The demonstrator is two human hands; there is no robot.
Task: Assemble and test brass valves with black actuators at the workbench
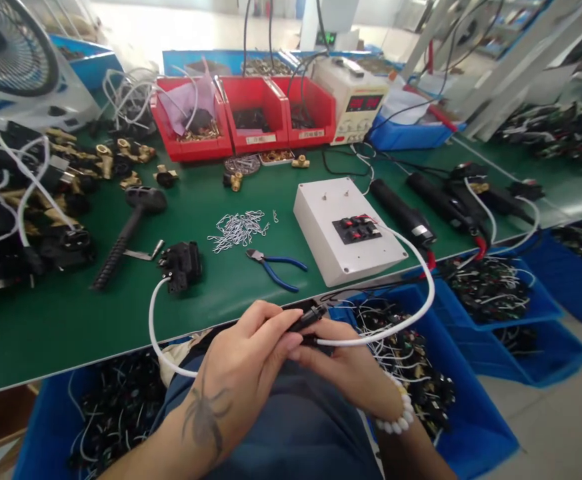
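Just past the table's front edge, my left hand (253, 347) and my right hand (338, 357) meet around a black cable connector (309, 318). The left thumb and fingers pinch it from one side. The right fingers close on it from the other, partly hidden behind the left hand. A white cable (423, 303) loops from my right hand up to a white test box (345, 230) with a black terminal panel. Another white cable (155, 327) runs from a black plastic unit (181, 267) on the table and goes out of sight behind my left wrist.
Blue-handled cutters (278, 267), a pile of metal clips (238, 230) and a black hammer (131, 233) lie on the green table (211, 190). Red bins (255, 110) and a power supply (353, 100) stand behind. Blue crates (471, 413) of parts flank my lap.
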